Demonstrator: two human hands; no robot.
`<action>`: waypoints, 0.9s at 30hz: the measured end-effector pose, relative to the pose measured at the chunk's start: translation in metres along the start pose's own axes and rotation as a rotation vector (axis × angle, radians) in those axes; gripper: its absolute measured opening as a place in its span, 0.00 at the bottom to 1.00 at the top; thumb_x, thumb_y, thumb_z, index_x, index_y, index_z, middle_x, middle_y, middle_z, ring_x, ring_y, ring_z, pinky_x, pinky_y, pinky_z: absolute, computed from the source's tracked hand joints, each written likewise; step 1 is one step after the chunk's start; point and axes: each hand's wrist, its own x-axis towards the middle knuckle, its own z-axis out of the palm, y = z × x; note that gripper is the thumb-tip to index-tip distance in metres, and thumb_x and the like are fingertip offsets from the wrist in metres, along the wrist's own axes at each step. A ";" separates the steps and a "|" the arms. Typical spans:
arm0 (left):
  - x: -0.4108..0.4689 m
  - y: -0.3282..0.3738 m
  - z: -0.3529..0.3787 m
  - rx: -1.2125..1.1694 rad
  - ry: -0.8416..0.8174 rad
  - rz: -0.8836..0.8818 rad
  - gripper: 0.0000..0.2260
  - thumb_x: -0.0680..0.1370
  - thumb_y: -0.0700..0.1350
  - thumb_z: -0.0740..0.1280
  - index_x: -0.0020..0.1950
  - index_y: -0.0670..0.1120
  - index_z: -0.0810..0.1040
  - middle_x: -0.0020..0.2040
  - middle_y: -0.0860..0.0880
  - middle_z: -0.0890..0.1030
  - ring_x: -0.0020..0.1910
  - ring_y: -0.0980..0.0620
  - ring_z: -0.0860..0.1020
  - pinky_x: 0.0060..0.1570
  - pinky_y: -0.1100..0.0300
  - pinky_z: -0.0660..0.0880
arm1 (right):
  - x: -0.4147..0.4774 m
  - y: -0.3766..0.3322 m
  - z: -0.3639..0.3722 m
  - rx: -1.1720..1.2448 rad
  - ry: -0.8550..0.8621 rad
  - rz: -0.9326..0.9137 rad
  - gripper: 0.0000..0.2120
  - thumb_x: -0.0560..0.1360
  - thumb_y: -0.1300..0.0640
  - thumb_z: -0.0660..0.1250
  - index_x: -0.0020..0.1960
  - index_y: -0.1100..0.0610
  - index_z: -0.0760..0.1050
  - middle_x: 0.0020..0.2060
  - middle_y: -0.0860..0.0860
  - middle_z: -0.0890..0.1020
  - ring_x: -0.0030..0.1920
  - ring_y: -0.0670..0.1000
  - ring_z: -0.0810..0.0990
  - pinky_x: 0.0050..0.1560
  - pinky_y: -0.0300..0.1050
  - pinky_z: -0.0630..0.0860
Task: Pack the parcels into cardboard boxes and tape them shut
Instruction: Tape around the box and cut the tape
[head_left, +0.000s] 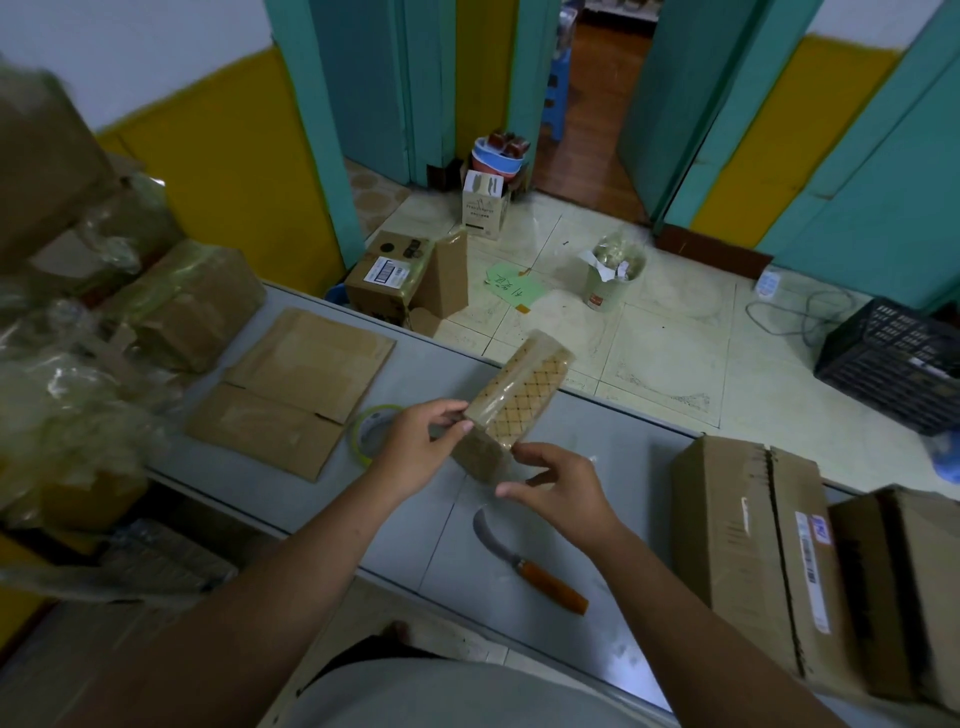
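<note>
Parcel (522, 397): long packet in clear wrap, lattice print on the upper part, plain brown at the near end. It's held up over the middle of the counter (291, 493), tilted, with the far end pointing up and right past the counter's far edge.

Left hand (415, 441): thumb and fingertips pinch the parcel's near-left edge. Right hand (566, 488): fingers curled, gripping the near end from the right; the thumb contact is partly hidden.

On the counter:
- tape roll (370, 434) lies flat, just left of the left hand and partly behind it
- knife (527, 566) with curved blade and orange handle, near side, below the right hand
- flattened cardboard (301, 384), two pieces side by side, left of centre
- cardboard boxes (753, 540) on the right, the closest one with its seam already taped and a barcode label on it
- plastic-wrapped bundles (192, 306) stacked along the left edge

On the floor (670, 353) beyond the counter: a labelled box (387, 278) with a loose flap, a white bucket (613, 278), a green paper sheet (514, 286), and a black crate (893, 358) at far right.
</note>
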 end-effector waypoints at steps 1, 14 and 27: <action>0.001 -0.002 0.000 -0.001 0.004 -0.003 0.15 0.81 0.44 0.73 0.67 0.49 0.82 0.51 0.66 0.82 0.52 0.73 0.79 0.48 0.76 0.74 | 0.000 -0.002 -0.004 -0.046 -0.009 -0.026 0.29 0.71 0.39 0.77 0.66 0.53 0.81 0.58 0.42 0.84 0.59 0.38 0.81 0.53 0.36 0.81; -0.002 -0.006 0.004 -0.070 0.000 -0.039 0.13 0.80 0.42 0.74 0.65 0.43 0.83 0.53 0.53 0.87 0.51 0.64 0.84 0.53 0.62 0.83 | 0.035 -0.008 -0.022 -0.433 0.088 -0.408 0.21 0.69 0.53 0.83 0.60 0.52 0.82 0.64 0.49 0.77 0.67 0.51 0.74 0.65 0.46 0.75; -0.014 0.002 0.029 -0.011 0.148 -0.005 0.16 0.81 0.45 0.74 0.67 0.40 0.82 0.59 0.47 0.86 0.56 0.59 0.83 0.58 0.63 0.81 | 0.010 -0.003 0.022 -0.139 0.339 -0.206 0.15 0.76 0.63 0.76 0.62 0.54 0.83 0.62 0.43 0.79 0.67 0.45 0.78 0.71 0.36 0.72</action>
